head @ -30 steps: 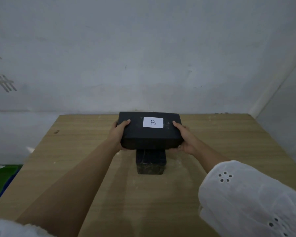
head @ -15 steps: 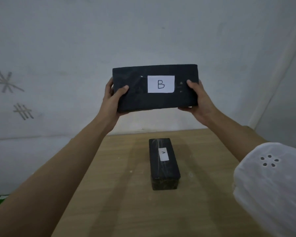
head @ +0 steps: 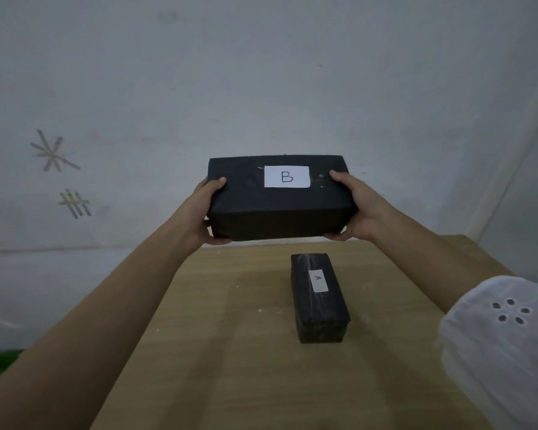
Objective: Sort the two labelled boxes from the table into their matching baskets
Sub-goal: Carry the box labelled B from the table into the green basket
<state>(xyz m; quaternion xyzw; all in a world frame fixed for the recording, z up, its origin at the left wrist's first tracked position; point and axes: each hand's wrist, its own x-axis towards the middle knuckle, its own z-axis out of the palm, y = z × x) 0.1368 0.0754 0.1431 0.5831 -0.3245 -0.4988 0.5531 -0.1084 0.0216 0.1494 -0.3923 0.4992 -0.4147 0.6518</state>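
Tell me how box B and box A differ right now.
Box B is held in the air between the left hand and right hand; box A lies on the wooden table, untouched. Box B looks wider and bulkier; box A is narrow. Box B presents its long side across the view; box A points its short end toward the camera. Both are black, each with a white paper label on top.

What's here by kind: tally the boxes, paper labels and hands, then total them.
Black boxes: 2, box B held up, box A on the table
White paper labels: 2, B label, A label
Hands: 2, left hand, right hand
Total: 6
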